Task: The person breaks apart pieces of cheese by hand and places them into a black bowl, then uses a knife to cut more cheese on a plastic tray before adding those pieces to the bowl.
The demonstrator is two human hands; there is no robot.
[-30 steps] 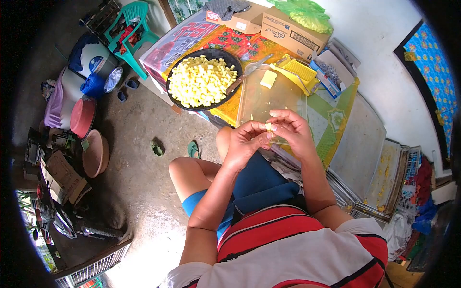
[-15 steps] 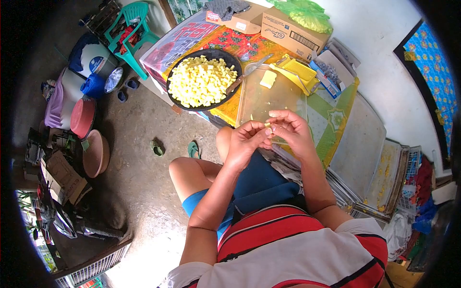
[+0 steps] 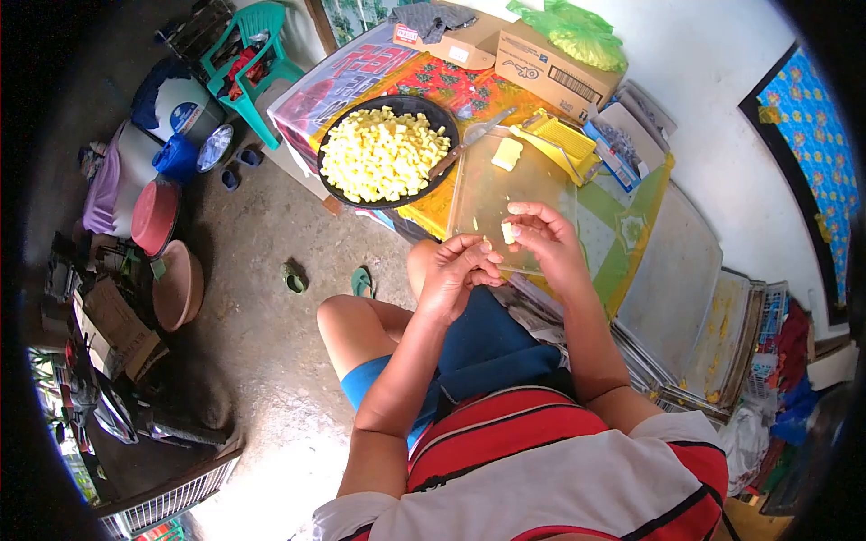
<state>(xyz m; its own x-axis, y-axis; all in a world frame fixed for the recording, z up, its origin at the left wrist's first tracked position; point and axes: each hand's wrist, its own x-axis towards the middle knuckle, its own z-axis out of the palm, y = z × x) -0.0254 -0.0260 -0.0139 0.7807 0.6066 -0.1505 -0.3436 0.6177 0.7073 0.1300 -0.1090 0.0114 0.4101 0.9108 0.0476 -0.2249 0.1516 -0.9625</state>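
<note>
Above the near edge of a translucent cutting board (image 3: 532, 194), my right hand (image 3: 552, 243) pinches a small pale-yellow piece (image 3: 508, 233) between thumb and fingers. My left hand (image 3: 456, 275) is beside it, a little apart, with its fingers curled and thumb against the fingertips; whether a tiny bit is in that pinch I cannot make out. A larger yellow block (image 3: 507, 153) lies toward the board's far side, among small crumbs. Left of the board, a round black tray (image 3: 327, 176) holds a heap of yellow cubes (image 3: 383, 153). A knife (image 3: 469, 142) rests across the gap between tray and board.
A yellow slicer (image 3: 559, 142) lies by the board's far right corner, near a blue-and-white box (image 3: 613, 155). Cardboard boxes (image 3: 550, 68) and a green plastic bag (image 3: 577, 32) stand at the back. Stacked trays (image 3: 672, 270) lean at right; a green chair (image 3: 253, 68) is far left.
My hands were together on the small yellow piece and have now moved slightly apart. The piece stays with my right hand. The board, tray and knife have not moved.
</note>
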